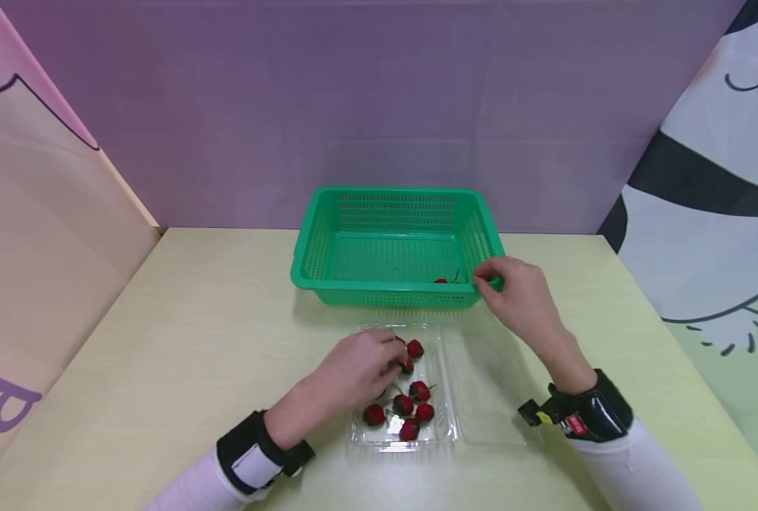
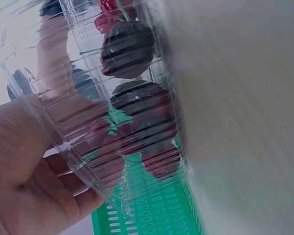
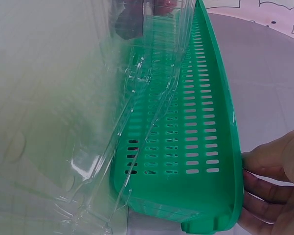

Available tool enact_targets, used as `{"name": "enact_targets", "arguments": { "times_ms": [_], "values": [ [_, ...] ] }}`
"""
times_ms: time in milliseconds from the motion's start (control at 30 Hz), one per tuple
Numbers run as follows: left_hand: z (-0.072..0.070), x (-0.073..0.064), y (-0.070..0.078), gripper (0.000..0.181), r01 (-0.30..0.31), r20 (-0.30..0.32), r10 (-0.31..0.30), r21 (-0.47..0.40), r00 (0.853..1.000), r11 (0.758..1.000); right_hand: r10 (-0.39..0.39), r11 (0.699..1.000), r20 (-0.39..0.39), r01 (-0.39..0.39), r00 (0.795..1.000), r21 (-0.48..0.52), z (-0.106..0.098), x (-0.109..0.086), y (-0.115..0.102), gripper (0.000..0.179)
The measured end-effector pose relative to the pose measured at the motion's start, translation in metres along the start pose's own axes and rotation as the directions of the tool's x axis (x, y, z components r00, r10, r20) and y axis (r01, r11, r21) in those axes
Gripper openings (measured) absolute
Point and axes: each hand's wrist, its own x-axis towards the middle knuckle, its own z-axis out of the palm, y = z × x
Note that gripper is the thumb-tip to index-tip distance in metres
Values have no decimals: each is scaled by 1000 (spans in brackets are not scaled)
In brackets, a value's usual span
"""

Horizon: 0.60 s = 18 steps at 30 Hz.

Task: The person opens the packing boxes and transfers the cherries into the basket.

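A clear plastic clamshell box lies open on the table with several dark red cherries in its tray. My left hand reaches into the tray's upper left, its curled fingertips at a cherry. In the left wrist view, the left hand shows partly through the clear wall, with thumb and fingers closed around a cherry. A green basket stands behind the box, with one stemmed cherry near its front right. My right hand is bent at the basket's right front corner, fingertips at the rim; I cannot tell whether it holds anything.
The box's clear lid lies flat to the right of the tray. A purple backdrop rises behind the pale table, with printed panels at left and right. Each wrist wears a black strap with a camera.
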Motion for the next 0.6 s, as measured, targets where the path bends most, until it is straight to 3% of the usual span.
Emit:
{"name": "enact_targets", "arguments": {
  "times_ms": [400,600],
  "values": [
    [-1,-1,1,15,43,-38,-46,-85,998,995,-3,1000,-1,3,1000,-7,0,0,-1,5],
    [-1,-1,0,14,30,-82,-39,-107,996,994,-3,1000,3,3,1000,-2,-1,0,-2,4]
  ]
}}
